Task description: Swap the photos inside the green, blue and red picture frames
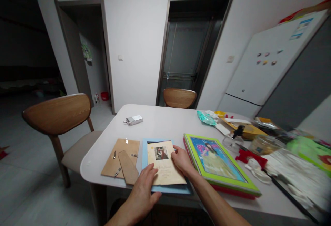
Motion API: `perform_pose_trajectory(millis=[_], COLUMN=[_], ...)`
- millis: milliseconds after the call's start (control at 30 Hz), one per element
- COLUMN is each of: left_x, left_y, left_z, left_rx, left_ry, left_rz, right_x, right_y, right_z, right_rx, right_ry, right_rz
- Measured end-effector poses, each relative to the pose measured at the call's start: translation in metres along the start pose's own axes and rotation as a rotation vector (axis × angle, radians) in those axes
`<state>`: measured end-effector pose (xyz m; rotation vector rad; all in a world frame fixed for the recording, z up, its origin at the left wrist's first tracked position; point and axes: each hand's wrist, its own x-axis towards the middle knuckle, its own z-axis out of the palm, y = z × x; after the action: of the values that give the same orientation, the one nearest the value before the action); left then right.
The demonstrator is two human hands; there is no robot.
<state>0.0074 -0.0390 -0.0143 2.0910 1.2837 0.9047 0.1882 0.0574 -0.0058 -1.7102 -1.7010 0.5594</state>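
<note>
One card point(167, 169) lies over the blue frame point(144, 155). The left hand point(144, 189), fingers loosely spread, touches its left edge; the right hand point(183, 160) is at its right edge, whether gripping I cannot tell. Backing point(110, 162) left, green picture point(216, 157) right, on the table point(168, 122).

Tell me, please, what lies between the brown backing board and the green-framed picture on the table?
In the head view, a light-blue frame, with a cream card on top; the left hand and right hand are at the card.
</note>
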Motion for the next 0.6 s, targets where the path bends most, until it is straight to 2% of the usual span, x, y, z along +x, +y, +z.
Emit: perform_pose_trajectory(millis=[133,333,600], left_x=[0.0,-0.001,-0.001], left_y=[-0.002,-0.002,-0.005], left_z=[0.0,-0.002,0.001], left_rx=[0.036,0.096,0.138], left_ry=[0.005,-0.038,-0.039], left_rz=[0.02,0.029,0.057], right_x=[-0.002,-0.011,-0.019], right_y=[-0.004,-0.008,-0.003], right_z=[-0.003,0.0,0.008], right_rx=[-0.066,-0.364,-0.465], right_ry=[0.013,0.075,0.135], right_rz=[-0.048,-0.151,-0.183])
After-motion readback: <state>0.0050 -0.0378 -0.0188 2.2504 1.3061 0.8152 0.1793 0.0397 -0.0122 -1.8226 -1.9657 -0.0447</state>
